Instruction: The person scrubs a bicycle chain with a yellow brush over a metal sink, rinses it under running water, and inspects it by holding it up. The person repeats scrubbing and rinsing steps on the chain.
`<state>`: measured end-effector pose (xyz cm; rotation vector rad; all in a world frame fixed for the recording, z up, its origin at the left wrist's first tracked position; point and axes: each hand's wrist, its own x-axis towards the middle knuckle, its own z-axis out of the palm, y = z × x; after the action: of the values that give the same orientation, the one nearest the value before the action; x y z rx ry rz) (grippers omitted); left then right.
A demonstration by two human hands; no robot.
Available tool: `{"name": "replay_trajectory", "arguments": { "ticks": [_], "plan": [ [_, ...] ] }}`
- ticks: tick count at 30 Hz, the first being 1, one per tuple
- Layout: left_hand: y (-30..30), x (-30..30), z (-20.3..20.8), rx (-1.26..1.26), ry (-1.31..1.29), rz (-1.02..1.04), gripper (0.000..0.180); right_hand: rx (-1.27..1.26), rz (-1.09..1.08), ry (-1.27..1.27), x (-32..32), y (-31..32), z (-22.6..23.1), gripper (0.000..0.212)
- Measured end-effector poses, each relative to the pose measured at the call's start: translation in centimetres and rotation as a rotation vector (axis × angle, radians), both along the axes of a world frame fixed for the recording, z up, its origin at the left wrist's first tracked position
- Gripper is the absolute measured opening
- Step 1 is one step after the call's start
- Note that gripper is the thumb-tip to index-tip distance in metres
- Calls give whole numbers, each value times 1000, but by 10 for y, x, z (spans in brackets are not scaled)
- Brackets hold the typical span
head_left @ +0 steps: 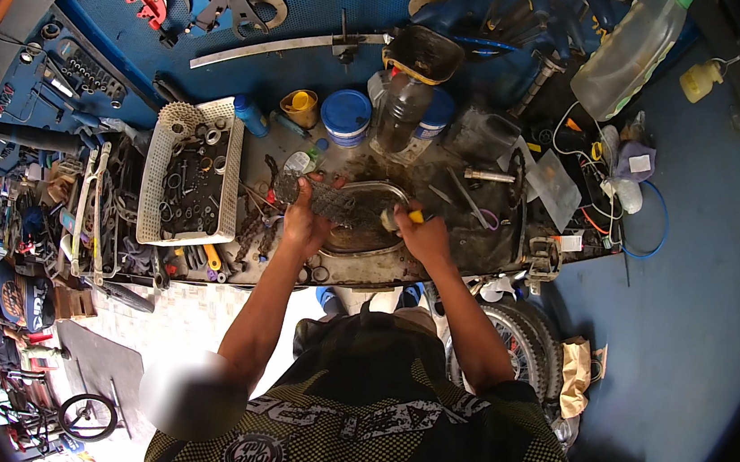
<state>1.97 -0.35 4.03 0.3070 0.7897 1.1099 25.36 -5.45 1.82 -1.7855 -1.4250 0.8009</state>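
Note:
My left hand (306, 221) is closed on a bundle of grimy bicycle chain (328, 201), thumb on top, above the left side of an oval metal tray (359, 252). Dark, wet-looking residue covers the tray's inside. Over its right side my right hand (424, 235) grips a small brush (392, 219); a pale, worn end and a yellow part of it show between the fingers. The brush and the chain are a short gap apart. Fingers beneath the chain are partly hidden.
A cream plastic basket (233, 176) of small metal parts stands at left. Behind the tray are blue-and-white tubs (346, 118), a dark bottle (400, 112) and a yellow cup (300, 106). A bench vise (544, 260) sits at the right front edge, with wheels (512, 336) below.

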Motion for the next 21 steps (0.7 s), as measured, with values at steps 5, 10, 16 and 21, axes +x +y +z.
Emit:
{"name": "replay_trajectory", "arguments": {
  "ticks": [5, 10, 16, 21],
  "plan": [
    [-7, 12, -7, 26, 206, -6, 41, -115, 33, 695, -52, 17, 18, 32],
    [-7, 10, -7, 97, 127, 34, 40, -278, -156, 480, -46, 16, 10, 28],
    [-5, 11, -4, 56, 195, 22, 37, 19, 88, 720, -48, 17, 4, 31],
    [-7, 12, -2, -30, 239, 102, 32, -27, -5, 422, -42, 20, 8, 29]
  ]
}}
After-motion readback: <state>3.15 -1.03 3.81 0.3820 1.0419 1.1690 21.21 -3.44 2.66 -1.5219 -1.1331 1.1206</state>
